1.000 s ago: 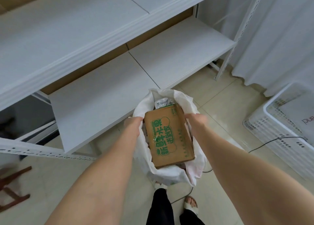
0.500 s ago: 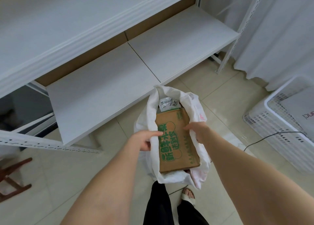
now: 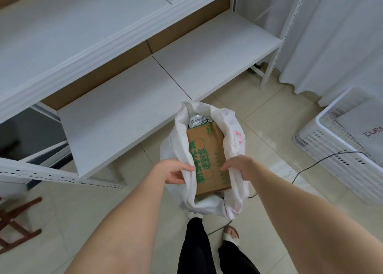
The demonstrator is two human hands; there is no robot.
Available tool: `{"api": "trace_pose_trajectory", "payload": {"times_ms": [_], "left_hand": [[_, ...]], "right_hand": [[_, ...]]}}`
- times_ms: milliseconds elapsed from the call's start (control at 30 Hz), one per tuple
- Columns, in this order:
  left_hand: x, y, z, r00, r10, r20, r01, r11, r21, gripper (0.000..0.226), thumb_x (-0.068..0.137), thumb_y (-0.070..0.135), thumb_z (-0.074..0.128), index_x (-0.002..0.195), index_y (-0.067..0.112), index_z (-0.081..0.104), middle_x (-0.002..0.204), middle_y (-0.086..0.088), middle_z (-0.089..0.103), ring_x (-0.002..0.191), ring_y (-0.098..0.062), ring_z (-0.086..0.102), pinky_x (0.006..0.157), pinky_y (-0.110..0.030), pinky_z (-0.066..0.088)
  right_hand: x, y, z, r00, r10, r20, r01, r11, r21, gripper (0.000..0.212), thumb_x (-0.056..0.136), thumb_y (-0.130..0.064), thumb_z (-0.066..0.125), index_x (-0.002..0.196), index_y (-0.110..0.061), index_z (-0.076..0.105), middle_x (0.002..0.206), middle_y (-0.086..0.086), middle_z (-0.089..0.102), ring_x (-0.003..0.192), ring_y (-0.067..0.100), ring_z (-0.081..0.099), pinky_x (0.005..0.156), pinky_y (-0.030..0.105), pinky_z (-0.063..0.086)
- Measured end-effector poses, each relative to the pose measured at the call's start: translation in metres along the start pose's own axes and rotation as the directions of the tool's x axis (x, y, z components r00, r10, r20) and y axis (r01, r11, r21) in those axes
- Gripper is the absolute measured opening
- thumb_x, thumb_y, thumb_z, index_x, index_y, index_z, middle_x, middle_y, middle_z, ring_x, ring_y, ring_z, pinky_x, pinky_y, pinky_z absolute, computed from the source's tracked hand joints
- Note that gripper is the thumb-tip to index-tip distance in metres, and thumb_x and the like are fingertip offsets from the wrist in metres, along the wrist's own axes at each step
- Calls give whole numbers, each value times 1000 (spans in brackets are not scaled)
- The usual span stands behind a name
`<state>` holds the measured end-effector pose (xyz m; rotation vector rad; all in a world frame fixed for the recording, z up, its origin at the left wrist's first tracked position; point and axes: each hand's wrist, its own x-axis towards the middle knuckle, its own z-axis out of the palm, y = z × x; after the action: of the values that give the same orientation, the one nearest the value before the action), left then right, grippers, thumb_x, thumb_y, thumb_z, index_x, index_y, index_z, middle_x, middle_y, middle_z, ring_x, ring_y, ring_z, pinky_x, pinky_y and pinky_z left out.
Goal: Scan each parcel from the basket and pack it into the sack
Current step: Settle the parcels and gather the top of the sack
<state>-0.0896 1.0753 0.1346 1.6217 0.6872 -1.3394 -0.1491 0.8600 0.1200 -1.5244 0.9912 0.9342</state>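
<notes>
A white sack (image 3: 233, 141) stands open on the tiled floor in front of me. Inside it lies a brown cardboard parcel (image 3: 207, 157) with green print, and a small silver packet (image 3: 198, 121) shows behind it. My left hand (image 3: 176, 173) grips the sack's left rim, fingers curled round the cloth. My right hand (image 3: 238, 166) holds the sack's right rim beside the parcel, fingertips touching the box edge. The white basket (image 3: 323, 141) stands at the right with a white parcel (image 3: 366, 128) in it.
White metal shelving (image 3: 128, 99) runs along the left and back, its lower shelf edge close to the sack. A black cable (image 3: 323, 159) crosses the floor by the basket. A wooden stool (image 3: 18, 222) sits at the far left. My legs and sandalled foot (image 3: 230, 235) are below.
Both hands have slid from the far sides of the parcel toward me along the sack's rim. The parcel has sunk deeper into the sack.
</notes>
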Motion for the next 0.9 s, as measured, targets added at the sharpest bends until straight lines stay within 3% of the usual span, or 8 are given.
{"api": "trace_pose_trajectory", "payload": {"times_ms": [100, 367, 533, 600, 700, 767, 833, 900], "left_hand": [[0, -2, 9, 999, 21, -49, -18, 997, 74, 43, 91, 7, 61, 131, 0, 47, 121, -16, 62, 110, -29, 61, 93, -42, 51], [-49, 48, -14, 948, 192, -253, -198, 980, 4, 43, 85, 29, 71, 116, 7, 50, 104, -11, 64, 89, -24, 64, 70, -35, 55], [-67, 60, -51, 574, 321, -754, -255, 944, 208, 28, 91, 5, 48, 115, -6, 57, 119, -23, 61, 109, -37, 59, 86, -36, 47], [-69, 59, -59, 513, 311, -800, -216, 949, 230, 30, 93, 6, 45, 118, -6, 56, 122, -23, 59, 112, -39, 57, 89, -37, 46], [-80, 75, -74, 378, 342, -860, -240, 934, 265, 36, 98, 11, 40, 131, -2, 45, 132, -22, 52, 118, -38, 52, 91, -37, 45], [-90, 80, -82, 291, 359, -887, -252, 923, 291, 38, 100, 13, 39, 135, 0, 41, 136, -21, 49, 121, -37, 50, 92, -37, 43], [-90, 77, -85, 281, 390, -877, -257, 911, 323, 37, 99, 14, 38, 134, 1, 42, 134, -21, 50, 120, -39, 50, 91, -38, 42], [-82, 69, -85, 388, 355, -850, -204, 933, 297, 37, 96, 13, 40, 130, -1, 46, 129, -23, 53, 116, -40, 52, 93, -39, 43]], "right_hand": [[-10, -1, 2, 989, -6, -147, -37, 957, -287, 67, 85, -12, 67, 143, -1, 36, 127, 15, 51, 121, 32, 52, 97, 36, 47], [-48, -46, -12, 983, -115, -143, 136, 980, 143, 16, 89, -6, 60, 102, -4, 52, 82, 12, 56, 69, 22, 58, 63, 31, 54], [-59, -71, -28, 846, -109, -521, 351, 850, 393, 33, 92, -10, 57, 121, 5, 56, 93, 15, 57, 88, 28, 57, 71, 30, 42], [-56, -75, -28, 795, -123, -593, 395, 847, 354, 29, 93, -13, 56, 118, 1, 58, 107, 15, 61, 90, 30, 60, 70, 29, 43], [-59, -91, -33, 683, -162, -712, 488, 827, 280, 8, 94, -7, 47, 91, -11, 53, 82, 0, 50, 62, 16, 43, 51, 24, 36], [-62, -97, -36, 620, -192, -761, 520, 826, 215, 19, 93, -5, 44, 77, -14, 45, 71, -3, 43, 54, 11, 36, 44, 23, 27], [-66, -97, -35, 600, -228, -767, 522, 838, 159, 15, 94, -10, 46, 80, -17, 46, 71, -3, 47, 56, 11, 41, 45, 25, 29], [-65, -93, -30, 669, -244, -703, 463, 876, 136, 7, 94, -16, 49, 100, -20, 50, 82, 0, 54, 68, 18, 54, 54, 30, 44]]}}
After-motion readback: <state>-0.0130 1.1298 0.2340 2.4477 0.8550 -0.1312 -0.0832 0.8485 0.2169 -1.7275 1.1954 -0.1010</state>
